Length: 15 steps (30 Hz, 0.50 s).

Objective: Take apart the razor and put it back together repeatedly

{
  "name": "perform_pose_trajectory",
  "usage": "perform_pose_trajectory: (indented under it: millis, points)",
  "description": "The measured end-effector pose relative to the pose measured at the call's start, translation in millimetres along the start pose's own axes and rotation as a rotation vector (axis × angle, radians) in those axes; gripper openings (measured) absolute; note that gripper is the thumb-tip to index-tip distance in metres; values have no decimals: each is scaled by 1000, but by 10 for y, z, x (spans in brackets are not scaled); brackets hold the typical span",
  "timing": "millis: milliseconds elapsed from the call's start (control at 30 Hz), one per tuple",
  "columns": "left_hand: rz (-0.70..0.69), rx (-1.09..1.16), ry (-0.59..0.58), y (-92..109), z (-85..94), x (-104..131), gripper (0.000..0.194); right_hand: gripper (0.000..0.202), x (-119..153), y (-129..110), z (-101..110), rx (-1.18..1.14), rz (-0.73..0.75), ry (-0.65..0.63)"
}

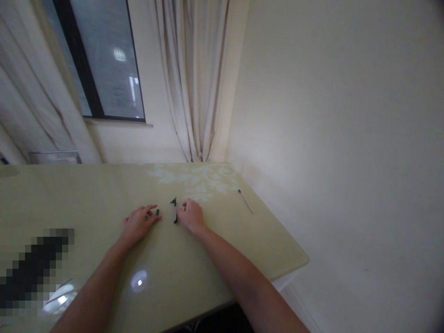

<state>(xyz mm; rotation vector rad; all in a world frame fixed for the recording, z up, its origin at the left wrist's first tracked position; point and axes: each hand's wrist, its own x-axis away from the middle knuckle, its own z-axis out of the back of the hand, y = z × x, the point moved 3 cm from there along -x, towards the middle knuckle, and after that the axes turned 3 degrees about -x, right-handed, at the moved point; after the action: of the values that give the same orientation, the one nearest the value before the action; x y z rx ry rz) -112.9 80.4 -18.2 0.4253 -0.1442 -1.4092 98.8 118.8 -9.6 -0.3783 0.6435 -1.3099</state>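
Note:
My left hand (140,223) rests low over the table, its thumb and index finger on either side of a small dark green piece (157,212). To the right of that piece, a slim grey-and-black object (175,214) stands or lies on the tabletop; its exact kind is too small to make out. It has a thin black crosspiece at its far end and a black near end. My right hand (192,215) is closed at its right side, the thumb and fingertips against it. The two hands are apart.
The pale, glossy table (187,268) ends in a rounded corner at right. A thin white stick with a dark tip (247,202) lies near its right edge. Beyond are a wall (329,129), curtains (194,78) and a window (107,60). A pixelated dark patch covers the lower left.

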Motion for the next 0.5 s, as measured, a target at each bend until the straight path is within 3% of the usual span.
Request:
perform_pose_trajectory:
  millis: [133, 200, 300, 400, 500]
  points:
    - [-80, -1, 89, 235, 9, 64, 43, 19, -63, 620, 613, 166, -4, 121]
    - [-129, -12, 72, 435, -25, 124, 46, 20, -51, 1006, 977, 308, -36, 238]
    - [-70, -128, -7, 704, -93, 234, 59, 25, 27, 1506, 1362, 503, -157, 330]
    - [-54, -249, -77, 876, -144, 337, 67, 28, 101, 1792, 1495, 515, -294, 346]
    - [-77, -286, -103, 927, -178, 405, 64, 24, 100, 1843, 1468, 442, -338, 306]
